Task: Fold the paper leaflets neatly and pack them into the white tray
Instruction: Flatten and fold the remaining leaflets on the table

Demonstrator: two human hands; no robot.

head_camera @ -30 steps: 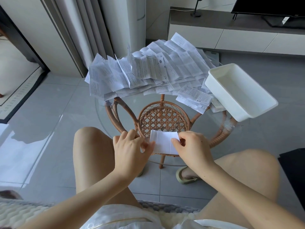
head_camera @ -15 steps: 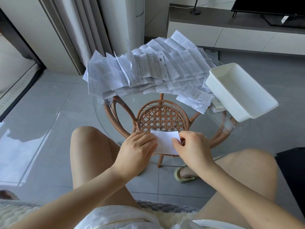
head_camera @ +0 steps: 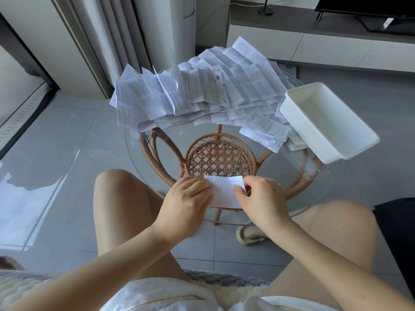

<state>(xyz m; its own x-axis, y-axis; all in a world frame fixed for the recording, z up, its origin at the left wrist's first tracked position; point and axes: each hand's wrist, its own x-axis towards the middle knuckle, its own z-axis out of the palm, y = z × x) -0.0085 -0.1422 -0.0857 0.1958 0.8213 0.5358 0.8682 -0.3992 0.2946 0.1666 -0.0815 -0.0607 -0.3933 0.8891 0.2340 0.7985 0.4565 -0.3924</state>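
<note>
Leaflet (head_camera: 224,191), folded down to a small white rectangle, is being held at the near edge of a glass table (head_camera: 157,153), just above the person's knees. The left hand (head_camera: 186,198) is curling its fingers over the paper's left edge and gripping it; a second ago its thumb was pinching that edge from the side. The thumb and the edge are now hidden. The right hand (head_camera: 260,198) is still pinching the right edge between thumb and fingers. Whether the leaflet is touching the glass is hard to make out. A wicker base (head_camera: 220,158) and a sandal (head_camera: 249,236) are showing through the clear top. Farther back, a pile of unfolded leaflets (head_camera: 197,97) is covering the table's far half. A white tray (head_camera: 330,124) is sitting at the right rim, partly on loose sheets.
</note>
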